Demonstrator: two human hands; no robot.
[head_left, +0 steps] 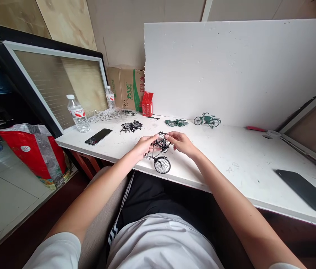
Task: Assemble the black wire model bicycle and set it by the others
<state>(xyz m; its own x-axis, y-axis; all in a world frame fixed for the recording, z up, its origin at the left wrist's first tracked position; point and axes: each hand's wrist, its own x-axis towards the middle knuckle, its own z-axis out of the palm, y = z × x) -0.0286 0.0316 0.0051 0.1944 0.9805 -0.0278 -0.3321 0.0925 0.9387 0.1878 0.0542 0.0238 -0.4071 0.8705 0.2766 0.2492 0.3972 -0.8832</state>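
A small black model bicycle [160, 153] is held over the near edge of the white table [230, 157], its lower wheel hanging toward my lap. My left hand [142, 146] grips it from the left with its fingers closed on the frame. From the right, my right hand [180, 142] pinches the upper wheel. Farther back on the table stand a green model bicycle [207, 120], a second green one lying flat [176, 122], and a heap of black bicycle parts [131, 126].
A black phone [98, 136], two water bottles [77, 113], wire parts and a red carton [147, 104] sit at the table's left. A white foam board [230, 67] stands behind. A dark phone [306, 190] lies at the right. A red bag [31, 149] stands on the floor to the left.
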